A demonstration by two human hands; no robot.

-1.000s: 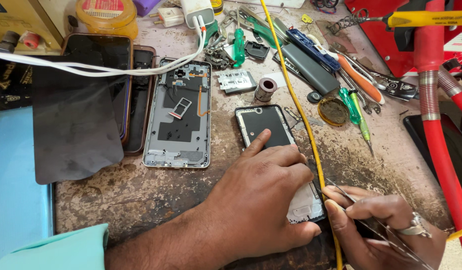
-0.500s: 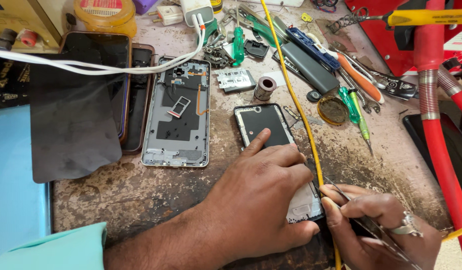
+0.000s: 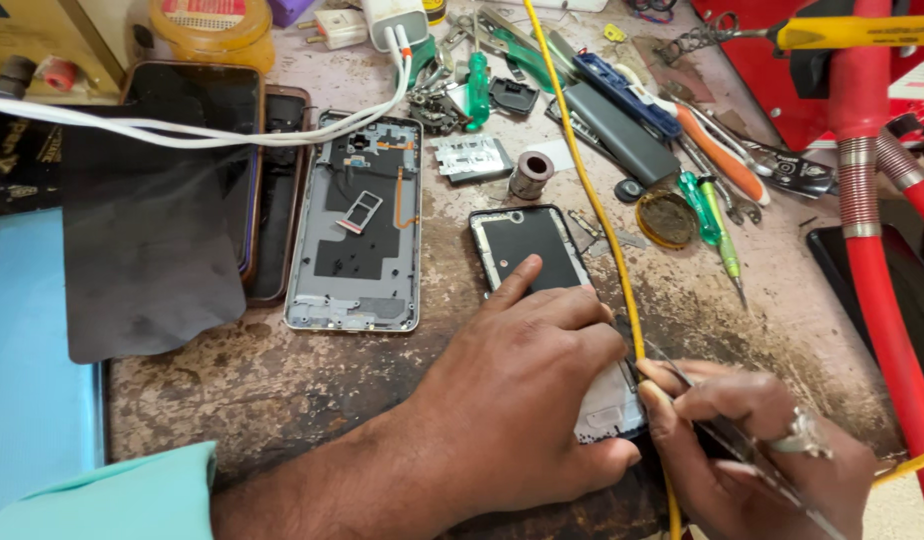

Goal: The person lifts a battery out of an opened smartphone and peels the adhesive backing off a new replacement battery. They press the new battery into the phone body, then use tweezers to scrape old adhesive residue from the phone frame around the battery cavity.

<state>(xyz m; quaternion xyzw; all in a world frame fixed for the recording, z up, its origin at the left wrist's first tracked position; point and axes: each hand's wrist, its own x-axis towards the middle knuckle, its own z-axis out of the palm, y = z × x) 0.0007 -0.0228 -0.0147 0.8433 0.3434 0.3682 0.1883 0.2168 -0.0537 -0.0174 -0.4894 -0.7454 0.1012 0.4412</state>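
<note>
Head view, looking down on a stained, cluttered work surface (image 3: 282, 380). An opened smartphone (image 3: 542, 255) lies face-down just right of centre, its dark inner plate and pale metal rim exposed; the lower end is hidden under the person's hands.

The left hand (image 3: 522, 390), entering from 7 o'clock, lies flat on the phone with fingers spread, the forefinger stretched toward 12 o'clock, pinning it down. The right hand (image 3: 752, 450), at 4 o'clock, is pressed together, pinching thin metal tweezers (image 3: 742, 450) whose tip meets the phone's right edge. A yellow cable (image 3: 592, 200) runs across the phone's right side.

The phone looks light, stiff and thin; its bared insides are likely fragile, so holding by the rim seems safest.

At 10 o'clock lies a grey phone frame (image 3: 357, 230); at 1 o'clock, screwdrivers (image 3: 717, 215).
</note>
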